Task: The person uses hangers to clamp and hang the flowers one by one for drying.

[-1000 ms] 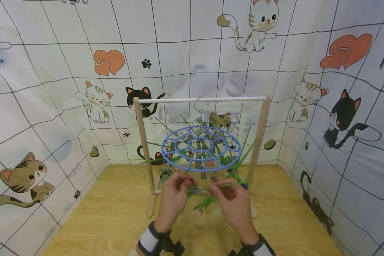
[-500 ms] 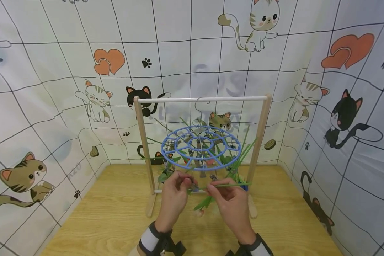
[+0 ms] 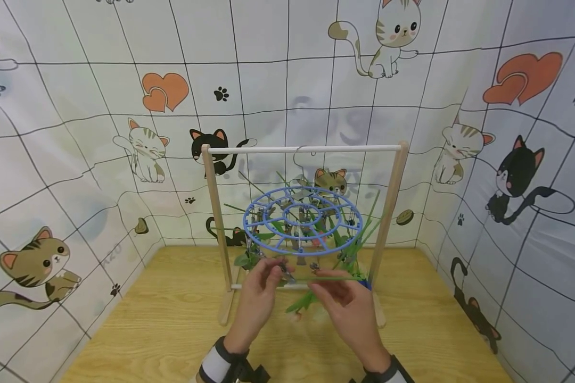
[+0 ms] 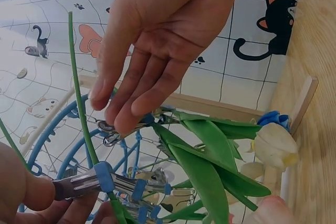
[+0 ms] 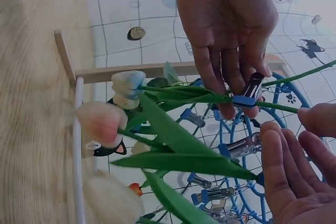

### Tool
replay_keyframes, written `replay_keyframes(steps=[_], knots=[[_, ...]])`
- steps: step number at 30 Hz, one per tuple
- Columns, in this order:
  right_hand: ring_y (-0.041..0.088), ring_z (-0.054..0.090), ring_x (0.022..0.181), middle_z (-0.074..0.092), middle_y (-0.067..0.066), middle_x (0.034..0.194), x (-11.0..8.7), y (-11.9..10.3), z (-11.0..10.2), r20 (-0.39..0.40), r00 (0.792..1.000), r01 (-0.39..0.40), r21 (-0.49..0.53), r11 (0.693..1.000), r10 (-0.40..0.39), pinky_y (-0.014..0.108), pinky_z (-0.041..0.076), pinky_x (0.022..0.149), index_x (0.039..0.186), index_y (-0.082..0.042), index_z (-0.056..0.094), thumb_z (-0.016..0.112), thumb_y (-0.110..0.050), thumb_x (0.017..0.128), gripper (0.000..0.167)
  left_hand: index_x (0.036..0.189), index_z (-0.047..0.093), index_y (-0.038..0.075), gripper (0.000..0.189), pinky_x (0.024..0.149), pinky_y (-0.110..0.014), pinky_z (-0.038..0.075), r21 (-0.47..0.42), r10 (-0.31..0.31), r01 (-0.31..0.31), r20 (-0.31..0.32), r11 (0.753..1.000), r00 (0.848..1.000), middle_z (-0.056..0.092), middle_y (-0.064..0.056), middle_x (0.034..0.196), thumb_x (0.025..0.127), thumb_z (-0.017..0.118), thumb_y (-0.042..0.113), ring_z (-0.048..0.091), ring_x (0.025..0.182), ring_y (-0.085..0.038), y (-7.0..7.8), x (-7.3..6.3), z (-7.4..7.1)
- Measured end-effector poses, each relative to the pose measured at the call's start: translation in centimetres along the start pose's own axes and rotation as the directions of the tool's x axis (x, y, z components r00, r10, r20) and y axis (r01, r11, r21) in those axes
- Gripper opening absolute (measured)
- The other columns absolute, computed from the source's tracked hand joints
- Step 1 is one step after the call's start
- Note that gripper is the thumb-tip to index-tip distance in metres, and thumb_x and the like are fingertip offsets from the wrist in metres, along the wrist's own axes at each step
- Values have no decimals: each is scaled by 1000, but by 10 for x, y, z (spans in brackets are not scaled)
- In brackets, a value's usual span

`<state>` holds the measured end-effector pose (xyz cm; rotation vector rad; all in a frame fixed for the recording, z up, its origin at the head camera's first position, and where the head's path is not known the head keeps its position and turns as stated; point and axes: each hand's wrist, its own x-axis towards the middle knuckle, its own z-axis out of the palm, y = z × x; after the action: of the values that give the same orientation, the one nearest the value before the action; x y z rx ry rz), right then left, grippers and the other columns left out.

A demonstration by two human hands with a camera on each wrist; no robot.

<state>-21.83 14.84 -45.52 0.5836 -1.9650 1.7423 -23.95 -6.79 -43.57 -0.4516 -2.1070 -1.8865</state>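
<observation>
My left hand [image 3: 256, 298] pinches the metal handles of a blue-tipped clip [image 4: 84, 183], whose tips sit around a green tulip stem [image 4: 80, 85]. In the right wrist view that stem runs to green leaves and a blue-and-white tulip [image 5: 128, 84]. My right hand [image 3: 347, 306] is close by on the right, its thumb [image 4: 103, 85] and relaxed fingers apart, with the stem passing beside the thumb. Above both hands, a round blue drying rack [image 3: 303, 251] hangs with several clips and tulips on it.
A wooden stand with a white top bar [image 3: 254, 150] carries the rack by a hook. Other tulips hang around it, among them a pink one [image 5: 102, 124] and a white one [image 4: 275, 145]. The wooden table [image 3: 148, 308] lies below, with a cat-print curtain [image 3: 268, 90] behind.
My right thumb and fingers have come apart from pinching the stem. My left hand has shifted slightly left with the clip, and the rack has turned a little.
</observation>
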Motion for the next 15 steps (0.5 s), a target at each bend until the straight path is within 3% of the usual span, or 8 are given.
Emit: replay_keyframes(steps=[5, 12, 15], knots=[[11, 86, 109, 86, 16, 122, -5, 4, -5, 8, 1000, 5, -28, 1000, -5, 27, 71, 95, 129, -9, 81, 84, -4, 107, 23, 143, 70, -2, 30, 118, -24, 59, -2, 8, -8, 2, 1000, 1000, 84, -20, 135, 124, 57, 17, 76, 141, -36, -3, 1, -4], [8, 85, 107, 86, 16, 122, -13, 11, -16, 14, 1000, 6, -53, 999, -5, 25, 71, 93, 128, -3, 80, 84, 1, 105, 23, 150, 70, 1, 34, 113, -23, 59, 67, 30, -28, -29, 997, 999, 84, -15, 138, 124, 60, 21, 75, 142, -41, -4, -2, -14], [9, 85, 106, 86, 19, 120, -16, 15, -22, 14, 1000, 11, -65, 998, -10, 25, 71, 92, 125, -1, 80, 85, 3, 103, 23, 151, 70, 2, 35, 116, -29, 61, 97, 35, -31, -44, 995, 998, 84, -14, 139, 124, 61, 22, 76, 140, -38, -6, -3, -18]])
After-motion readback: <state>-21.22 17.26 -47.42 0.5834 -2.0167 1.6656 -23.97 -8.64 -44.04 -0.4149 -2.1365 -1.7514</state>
